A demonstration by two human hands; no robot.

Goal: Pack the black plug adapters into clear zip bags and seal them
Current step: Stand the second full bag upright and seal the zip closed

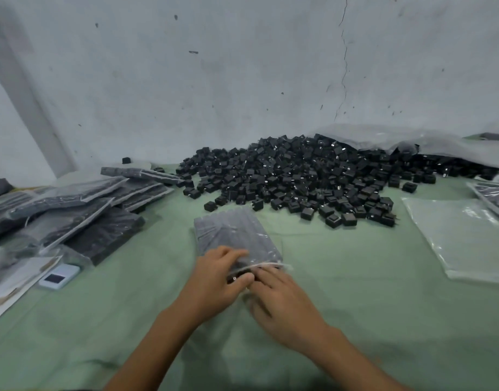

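Left hand [217, 275] grips, right hand [285, 303] presses bag's [231, 230] near edge (adapter pile [299, 176] beyond).

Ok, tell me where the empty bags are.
In the head view, the stack of empty clear bags lies flat on the green cloth at the right side. It sits just right of the near edge of the loose adapter pile.

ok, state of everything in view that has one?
zip bag, filled, flat on cloth, mouth toward person, seal unclear
left hand, pinches bag mouth
right hand, at bag mouth, blurred, grip unclear
loose adapters, heaped, unpacked
packed bags, filled, piled at left
empty bags, flat stack at right
white device, screen dark
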